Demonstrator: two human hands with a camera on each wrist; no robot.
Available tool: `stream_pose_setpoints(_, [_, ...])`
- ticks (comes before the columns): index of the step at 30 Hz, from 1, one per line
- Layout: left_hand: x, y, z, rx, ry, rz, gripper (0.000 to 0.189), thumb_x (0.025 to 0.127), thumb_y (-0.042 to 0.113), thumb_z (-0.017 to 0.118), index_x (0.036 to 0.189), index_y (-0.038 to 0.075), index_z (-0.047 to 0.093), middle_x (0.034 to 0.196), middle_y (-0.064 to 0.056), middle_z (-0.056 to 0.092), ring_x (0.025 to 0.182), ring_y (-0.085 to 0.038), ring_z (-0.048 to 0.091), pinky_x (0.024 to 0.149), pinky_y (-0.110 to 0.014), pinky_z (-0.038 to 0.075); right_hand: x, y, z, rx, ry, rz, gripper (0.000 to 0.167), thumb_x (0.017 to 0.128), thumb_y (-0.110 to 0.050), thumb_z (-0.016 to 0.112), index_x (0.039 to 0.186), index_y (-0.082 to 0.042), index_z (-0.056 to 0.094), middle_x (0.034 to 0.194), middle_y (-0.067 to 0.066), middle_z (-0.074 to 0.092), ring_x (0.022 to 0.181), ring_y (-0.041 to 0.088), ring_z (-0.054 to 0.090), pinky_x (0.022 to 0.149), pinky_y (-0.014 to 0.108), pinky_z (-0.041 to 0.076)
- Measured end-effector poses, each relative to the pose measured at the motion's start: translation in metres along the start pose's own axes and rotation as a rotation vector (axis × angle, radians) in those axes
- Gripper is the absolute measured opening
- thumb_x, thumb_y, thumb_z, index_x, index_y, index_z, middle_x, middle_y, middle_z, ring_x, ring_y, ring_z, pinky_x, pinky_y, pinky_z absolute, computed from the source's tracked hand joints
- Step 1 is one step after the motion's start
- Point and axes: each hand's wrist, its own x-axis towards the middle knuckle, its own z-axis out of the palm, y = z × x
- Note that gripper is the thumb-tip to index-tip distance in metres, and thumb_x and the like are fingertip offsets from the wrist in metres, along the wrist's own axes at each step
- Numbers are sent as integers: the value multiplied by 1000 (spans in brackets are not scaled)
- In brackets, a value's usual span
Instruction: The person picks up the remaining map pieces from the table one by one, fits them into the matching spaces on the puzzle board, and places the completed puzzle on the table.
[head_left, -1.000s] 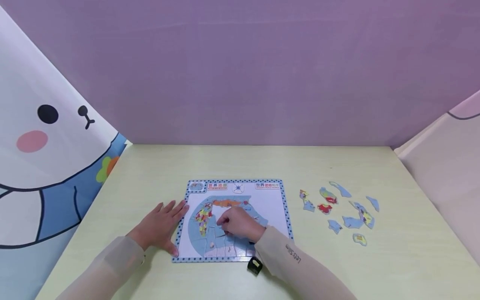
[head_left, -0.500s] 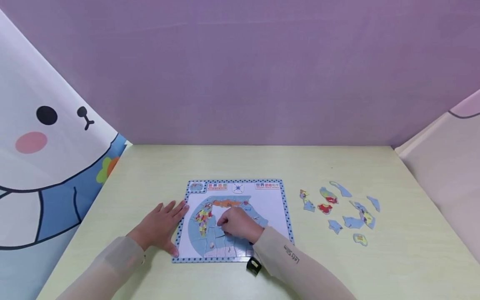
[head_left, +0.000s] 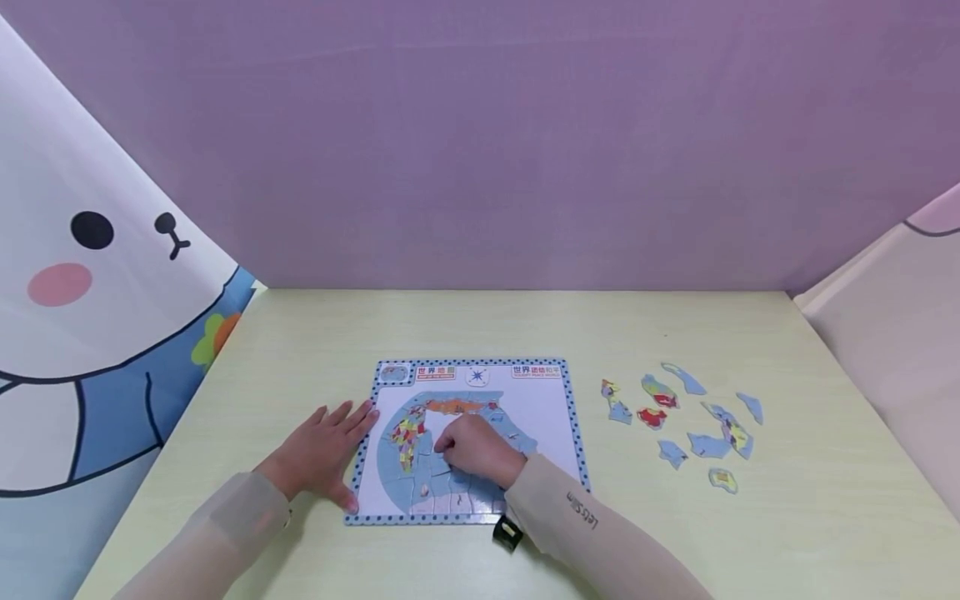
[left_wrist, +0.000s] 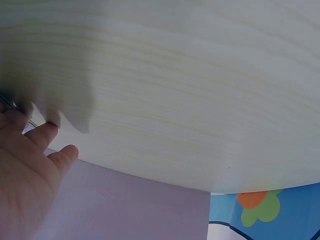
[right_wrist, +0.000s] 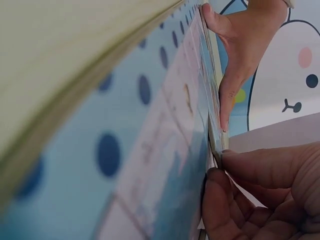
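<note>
A world map jigsaw puzzle board (head_left: 536, 417) with a blue dotted border lies on the table, partly filled with pieces. My left hand (head_left: 318, 454) rests with spread fingers on the board's left edge; in the left wrist view, the fingers (left_wrist: 42, 135) reach that edge. Over the middle of the map, my right hand (head_left: 480, 450) has curled fingers. The right wrist view shows its thumb and fingers pinching a thin puzzle piece (right_wrist: 215, 142), low against the board. From the head, that piece is mostly hidden by the hand.
Several loose puzzle pieces (head_left: 708, 446) lie on the table (head_left: 645, 533) to the right of the board. A small black object (head_left: 507, 533) shows beside the right sleeve at the board's front edge. A purple cloth (head_left: 525, 167) hangs behind the table.
</note>
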Motion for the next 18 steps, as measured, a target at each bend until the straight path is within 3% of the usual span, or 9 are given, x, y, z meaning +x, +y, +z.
stream_pose_setpoints(18, [2,-2,3,12,5,-1,126,53,74,74,147,2,33,153,-17,29,137,-46,26,105,-66,24,-1,-4,1,-15,-3,29,12,84,-1,70,94,-2,76,92,4,72,81,11,63,71,23,51])
